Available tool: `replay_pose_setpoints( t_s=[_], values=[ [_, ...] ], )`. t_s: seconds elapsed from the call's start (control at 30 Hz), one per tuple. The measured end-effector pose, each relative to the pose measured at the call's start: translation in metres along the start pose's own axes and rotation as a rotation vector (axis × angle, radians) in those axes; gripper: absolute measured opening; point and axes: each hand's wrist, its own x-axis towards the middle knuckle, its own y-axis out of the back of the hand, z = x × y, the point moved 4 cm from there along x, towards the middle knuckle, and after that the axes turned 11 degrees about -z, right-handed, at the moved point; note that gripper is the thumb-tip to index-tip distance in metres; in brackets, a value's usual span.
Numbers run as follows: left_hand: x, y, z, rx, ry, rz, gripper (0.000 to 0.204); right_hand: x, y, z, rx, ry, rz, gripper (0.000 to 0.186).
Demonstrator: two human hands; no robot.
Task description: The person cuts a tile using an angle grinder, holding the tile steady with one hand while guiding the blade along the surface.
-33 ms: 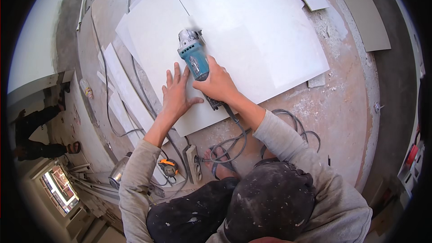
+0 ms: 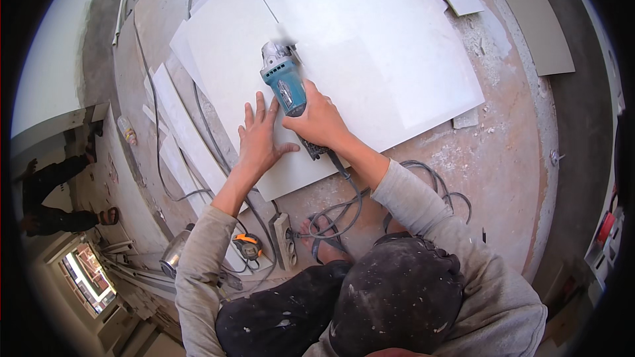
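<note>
A teal angle grinder (image 2: 286, 89) is in my right hand (image 2: 317, 116), which is closed round its body; grey dust blurs the disc at its head over a large white panel (image 2: 397, 59). A thin dark line runs across the panel up from the disc. My left hand (image 2: 260, 135) lies on the panel left of the grinder with fingers spread. The grinder's cord (image 2: 357, 205) loops down beside my foot to a power strip (image 2: 285, 241).
White strips (image 2: 182, 122) and cables lie on the left, an orange tape measure (image 2: 247, 246) below. Offcut boards (image 2: 529, 26) sit at upper right. A clear bottle (image 2: 127, 130) is at left. Another person's legs (image 2: 53, 178) show at far left.
</note>
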Motion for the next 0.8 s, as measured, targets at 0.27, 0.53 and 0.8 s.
replay_pose_setpoints(
  t_s=[0.27, 0.53, 0.8],
  values=[
    [0.0, -0.002, -0.003, 0.004, 0.0, -0.004, 0.121, 0.031, 0.0, -0.009, -0.039, 0.005, 0.039, 0.083],
    [-0.001, -0.001, -0.001, 0.019, 0.014, -0.012, 0.121, 0.052, 0.007, -0.019, -0.012, -0.054, -0.049, 0.094],
    [-0.001, -0.001, -0.002, 0.021, 0.005, -0.003, 0.121, 0.051, 0.005, -0.017, -0.038, -0.044, -0.006, 0.086]
  ],
)
